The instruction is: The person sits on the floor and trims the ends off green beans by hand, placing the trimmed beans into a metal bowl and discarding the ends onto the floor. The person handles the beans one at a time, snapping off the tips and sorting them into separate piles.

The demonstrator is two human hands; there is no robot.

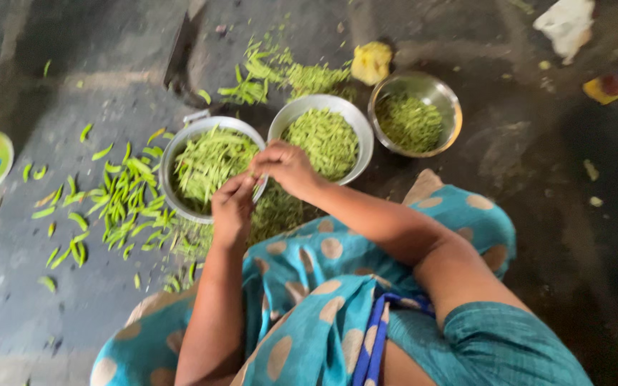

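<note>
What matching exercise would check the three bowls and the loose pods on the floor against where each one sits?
Things:
1. pot of whole pods
2. white bowl
3. steel bowl
4. scattered pods

Places:
a. farthest right of the three vessels
b. on the floor, left of the vessels
c. middle vessel, beside the right hand
d. leftmost vessel, beside the left hand

Pairs: 1-d, 2-c, 3-a, 4-b

One head view — looking steeply down, close over the floor (73,300).

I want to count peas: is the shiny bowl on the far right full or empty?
Partly full: the shiny bowl holds a green heap below its rim.
</note>
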